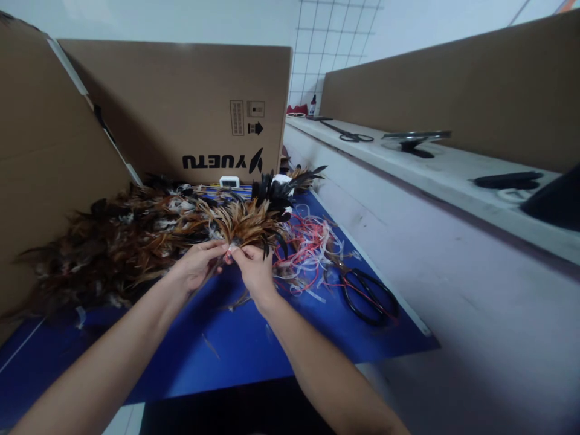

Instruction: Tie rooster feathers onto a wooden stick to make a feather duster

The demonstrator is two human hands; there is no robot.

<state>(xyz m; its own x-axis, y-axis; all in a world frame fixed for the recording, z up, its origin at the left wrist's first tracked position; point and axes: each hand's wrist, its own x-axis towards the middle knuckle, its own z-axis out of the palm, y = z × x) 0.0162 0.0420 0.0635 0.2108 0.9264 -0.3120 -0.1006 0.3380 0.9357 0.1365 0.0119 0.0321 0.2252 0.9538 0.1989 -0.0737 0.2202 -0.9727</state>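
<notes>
Over the blue mat (199,356), both hands meet at the base of a feather bunch (247,223) with golden-brown plumes and some black ones. My left hand (202,263) pinches the bound base from the left. From the right, my right hand (254,269) closes thumb and fingers on the same base, where a bit of red and white shows. The plumes fan upward, away from me. A large heap of brown and black feathers (113,241) spreads to the left. Just right of my hands lies a tangle of red and white strings (312,248).
Black-handled scissors (367,296) lie on the mat's right. Cardboard panels (181,109) stand behind and left. A small white digital device (229,182) sits at the back. On the right, a raised white ledge (389,160) carries another pair of scissors (356,136) and a black object (507,180).
</notes>
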